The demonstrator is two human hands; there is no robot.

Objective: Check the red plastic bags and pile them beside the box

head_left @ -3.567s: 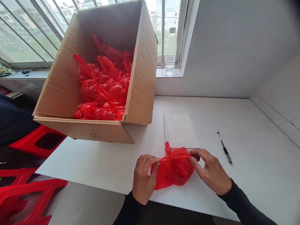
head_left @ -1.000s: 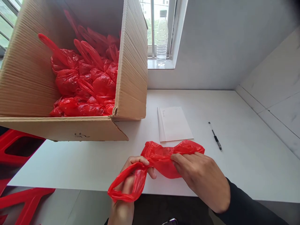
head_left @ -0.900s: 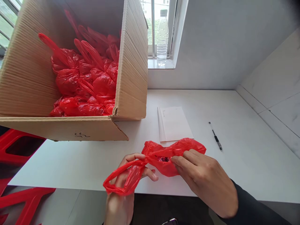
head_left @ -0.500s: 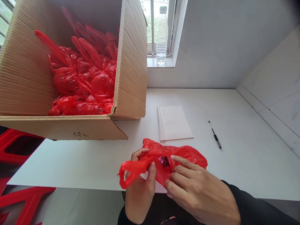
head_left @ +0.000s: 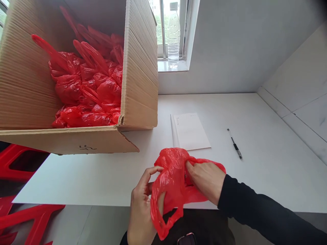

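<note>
A table (head_left: 255, 177) carries a box (head_left: 139, 85) packed with tied bags (head_left: 84, 92). At its near edge, just before a paper (head_left: 191, 131), a red bag (head_left: 170, 180) hangs partly off, its rim pinched in the left hand (head_left: 140, 211). The right hand (head_left: 206, 178) curls its fingers into the bag's mouth, grasp hidden; a pen (head_left: 235, 146) lies apart.

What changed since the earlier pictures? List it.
The red bag, first a tied bundle on the table, has been opened out; its handle loop hangs past the table edge from the left hand, and the right hand has dug into its mouth. Cardboard box, paper, pen and bottle stayed put.
</note>
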